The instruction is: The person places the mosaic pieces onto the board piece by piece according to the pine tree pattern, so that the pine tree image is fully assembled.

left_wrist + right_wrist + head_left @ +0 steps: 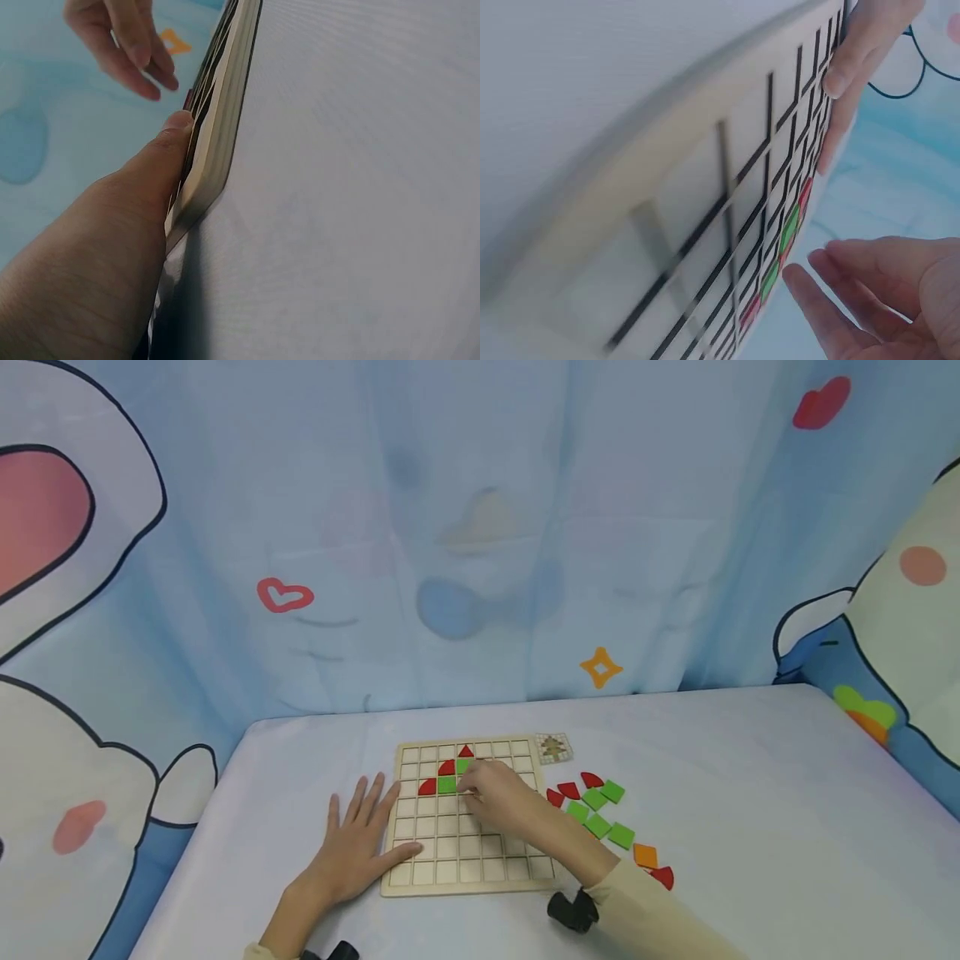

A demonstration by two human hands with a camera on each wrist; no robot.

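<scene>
A wooden grid board (465, 889) lies on the table. My left hand (356, 850) is spread at its left side, thumb resting on the board near the edge, also visible in the left wrist view. Over the upper middle of the grid hovers my right hand (497, 793), fingers bent loosely beside a green square tile (447, 785). The right wrist view shows no piece between these fingers (810, 300). Set in the grid are a red triangle (466, 751), red quarter-round pieces (427, 787) and another green tile (463, 766), partly covered by the right hand.
Right of the board lie several loose green squares (597, 825), red quarter-round pieces (591, 779) and an orange square (645, 856). A small card with a tree picture (554, 748) sits at the board's upper right corner. A printed curtain (480, 610) hangs behind the table.
</scene>
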